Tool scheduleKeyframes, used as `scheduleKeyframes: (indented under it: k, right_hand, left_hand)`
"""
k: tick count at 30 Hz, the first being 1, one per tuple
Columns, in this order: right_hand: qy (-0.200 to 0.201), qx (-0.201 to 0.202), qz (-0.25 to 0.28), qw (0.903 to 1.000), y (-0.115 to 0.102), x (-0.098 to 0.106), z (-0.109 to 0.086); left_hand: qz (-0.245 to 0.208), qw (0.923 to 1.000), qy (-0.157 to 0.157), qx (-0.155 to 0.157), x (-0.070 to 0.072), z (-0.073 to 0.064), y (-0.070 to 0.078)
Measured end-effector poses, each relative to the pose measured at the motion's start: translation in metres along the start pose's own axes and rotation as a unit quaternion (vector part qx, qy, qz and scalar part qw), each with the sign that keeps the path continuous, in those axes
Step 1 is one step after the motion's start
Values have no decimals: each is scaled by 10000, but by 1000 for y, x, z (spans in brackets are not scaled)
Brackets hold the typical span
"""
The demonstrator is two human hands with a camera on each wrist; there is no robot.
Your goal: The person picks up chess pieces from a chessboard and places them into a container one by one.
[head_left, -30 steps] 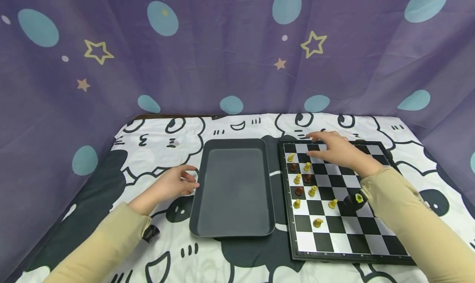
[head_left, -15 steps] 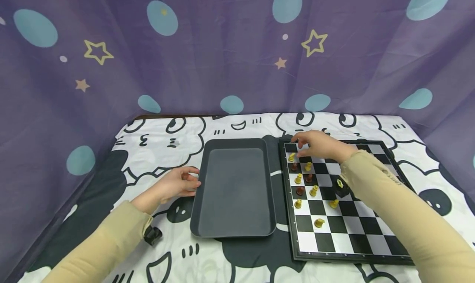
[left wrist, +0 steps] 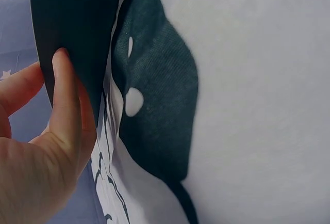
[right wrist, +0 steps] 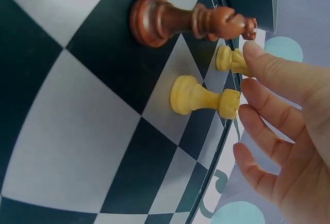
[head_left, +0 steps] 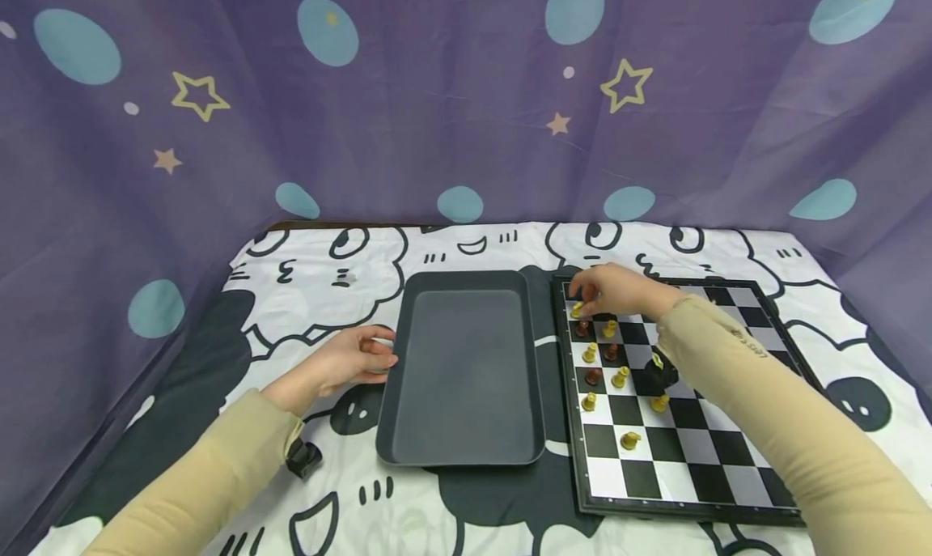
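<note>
In the head view, my left hand (head_left: 354, 355) is at the left rim of a dark grey tray (head_left: 388, 402), fingertips touching its edge. The left wrist view shows these fingers (left wrist: 64, 95) lying nearly straight against the tray's outer wall (left wrist: 77, 22). Over the far left corner of a chessboard (head_left: 604, 477), my right hand (head_left: 617, 289) pinches a yellow chess piece (right wrist: 232, 60) by its top between thumb and index finger. A yellow rook (right wrist: 198, 98) stands just below those fingers in the right wrist view, beside a reddish-brown bishop (right wrist: 180, 21).
Several yellow and brown pieces stand along the board's left side, among them a yellow piece (head_left: 630, 440) nearest the front. A patterned white cloth (head_left: 408, 515) covers the table. Behind it hangs a purple curtain (head_left: 408, 135).
My right hand has moved left over the board to the corner piece, its thumb and index finger closing on it. My left hand has shifted slightly right onto the tray's rim.
</note>
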State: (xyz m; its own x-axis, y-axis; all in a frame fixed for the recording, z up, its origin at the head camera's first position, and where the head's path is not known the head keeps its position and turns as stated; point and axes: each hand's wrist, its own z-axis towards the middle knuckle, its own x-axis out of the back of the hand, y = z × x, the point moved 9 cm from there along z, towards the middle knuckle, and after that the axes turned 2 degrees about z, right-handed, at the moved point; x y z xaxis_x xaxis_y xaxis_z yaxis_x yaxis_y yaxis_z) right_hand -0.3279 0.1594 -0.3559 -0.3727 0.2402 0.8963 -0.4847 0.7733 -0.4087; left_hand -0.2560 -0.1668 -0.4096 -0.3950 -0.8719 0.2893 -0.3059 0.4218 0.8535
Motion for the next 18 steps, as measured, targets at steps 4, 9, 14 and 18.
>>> scheduleKeyframes:
  k: [4, 9, 14, 18]
  right_hand:
    - [-42, -46, 137, 9999, 1, -4, 0]
    - [16, 32, 238, 9997, 1, -5, 0]
    - [101, 43, 321, 9994, 1, -5, -1]
    - [151, 91, 376, 9991, 1, -5, -3]
  left_hand:
    - [-75, 9999, -73, -20, -1, -1, 1]
    - [-48, 9999, -87, 26, -2, -2, 1]
    - [-8, 10000, -41, 54, -2, -2, -1]
    - [4, 10000, 21, 68, -2, -1, -1]
